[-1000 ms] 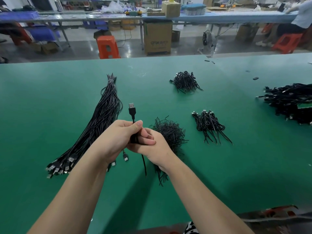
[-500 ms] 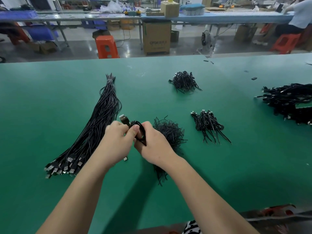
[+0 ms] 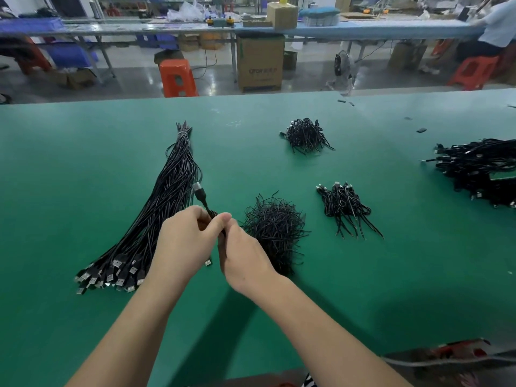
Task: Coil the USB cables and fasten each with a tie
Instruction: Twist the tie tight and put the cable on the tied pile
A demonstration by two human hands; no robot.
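Note:
My left hand point(image 3: 184, 241) and my right hand point(image 3: 245, 255) meet above the green table point(image 3: 83, 317) and both grip one black USB cable point(image 3: 201, 195). Its USB plug sticks up and to the left from between my fingers; the rest of the cable is hidden inside my hands. A long bundle of straight black USB cables point(image 3: 162, 208) lies to the left, plugs toward me. A loose heap of black ties point(image 3: 275, 229) sits just right of my hands. A small pile of coiled, tied cables point(image 3: 344, 209) lies further right.
Another pile of coiled cables point(image 3: 305, 134) lies at the back centre. A big tangle of black cables point(image 3: 480, 169) spreads along the right edge. Beyond the table's far edge stand an orange stool point(image 3: 177, 78), a cardboard box point(image 3: 259, 62) and long benches.
The cable, held upright with a tail hanging down a second ago, is now gathered inside my hands. The plug has tipped to the left. My hands moved closer together.

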